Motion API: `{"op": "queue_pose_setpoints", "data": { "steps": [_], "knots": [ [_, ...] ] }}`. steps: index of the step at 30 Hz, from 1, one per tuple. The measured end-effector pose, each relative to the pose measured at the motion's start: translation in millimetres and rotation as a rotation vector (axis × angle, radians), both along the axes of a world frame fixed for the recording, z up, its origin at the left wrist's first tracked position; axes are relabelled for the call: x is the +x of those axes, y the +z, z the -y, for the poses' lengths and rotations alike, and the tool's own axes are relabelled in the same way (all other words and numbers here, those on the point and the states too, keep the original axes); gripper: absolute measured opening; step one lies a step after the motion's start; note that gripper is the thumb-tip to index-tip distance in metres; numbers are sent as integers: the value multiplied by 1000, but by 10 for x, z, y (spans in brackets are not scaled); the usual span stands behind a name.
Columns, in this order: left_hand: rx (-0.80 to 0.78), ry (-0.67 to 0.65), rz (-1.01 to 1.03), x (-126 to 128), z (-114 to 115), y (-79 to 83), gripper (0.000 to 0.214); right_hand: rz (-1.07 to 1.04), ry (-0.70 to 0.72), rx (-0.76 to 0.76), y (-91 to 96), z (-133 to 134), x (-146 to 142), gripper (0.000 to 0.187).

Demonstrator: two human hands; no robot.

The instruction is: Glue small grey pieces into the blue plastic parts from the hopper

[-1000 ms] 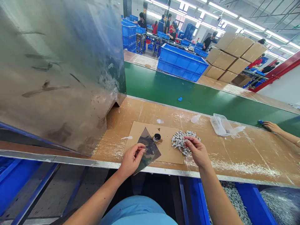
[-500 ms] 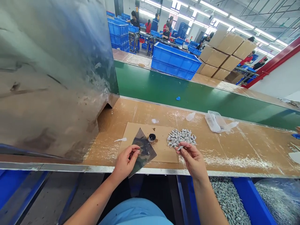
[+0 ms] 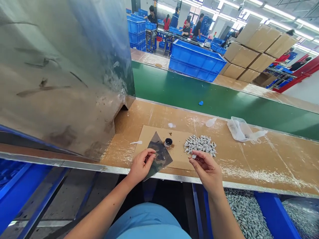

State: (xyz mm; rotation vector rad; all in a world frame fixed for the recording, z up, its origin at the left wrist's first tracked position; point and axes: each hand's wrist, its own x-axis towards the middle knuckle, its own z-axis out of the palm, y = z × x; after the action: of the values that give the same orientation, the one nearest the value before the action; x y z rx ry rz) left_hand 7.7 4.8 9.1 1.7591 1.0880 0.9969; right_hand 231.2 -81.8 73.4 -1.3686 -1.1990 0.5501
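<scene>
My right hand pinches a small grey part between thumb and fingertips, just in front of a pile of similar grey parts. Fingers pressed together, my left hand is at the left edge of a dark, smudged sheet; whether it grips the sheet or some tiny thing is hidden. That sheet lies slanted on a flat piece of cardboard, its near corner reaching the bench edge. Beside it stands a small round pot of black liquid, with brown stains around it.
A large metal panel blocks the left side. Behind the bench runs a green conveyor belt with blue crates beyond it. A clear plastic tray sits to the right. Below the bench, a blue bin adjoins many grey parts.
The view has shifted, so the bench appears a little further right. The grey part in my right hand has turned slightly between the fingertips. My left hand keeps its pinch beside the sheet.
</scene>
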Motion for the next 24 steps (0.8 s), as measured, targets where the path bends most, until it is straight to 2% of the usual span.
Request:
{"op": "queue_pose_setpoints", "data": {
  "steps": [7, 12, 15, 18, 20, 22, 24],
  "knots": [
    [62, 6, 46, 4, -4, -53, 17, -425, 38, -137, -33, -68, -26, 28],
    [308, 32, 123, -79, 170, 45, 13, -583, 47, -157, -22, -102, -92, 28],
    [472, 14, 124, -294, 353, 141, 12, -554, 35, -173, -6, -158, -107, 29],
    [589, 56, 91, -669, 450, 193, 16, -465, 17, -210, -52, -143, -69, 34],
    [659, 263, 55, -959, 411, 228, 17, -335, -1, -246, -154, -81, 6, 37],
    [717, 632, 20, -1272, 253, 310, 16, -127, -25, -269, -320, -83, 132, 38],
    [729, 1004, -35, -1635, -20, 458, 13, 119, -22, -216, -499, -237, 242, 37]
  ]
}}
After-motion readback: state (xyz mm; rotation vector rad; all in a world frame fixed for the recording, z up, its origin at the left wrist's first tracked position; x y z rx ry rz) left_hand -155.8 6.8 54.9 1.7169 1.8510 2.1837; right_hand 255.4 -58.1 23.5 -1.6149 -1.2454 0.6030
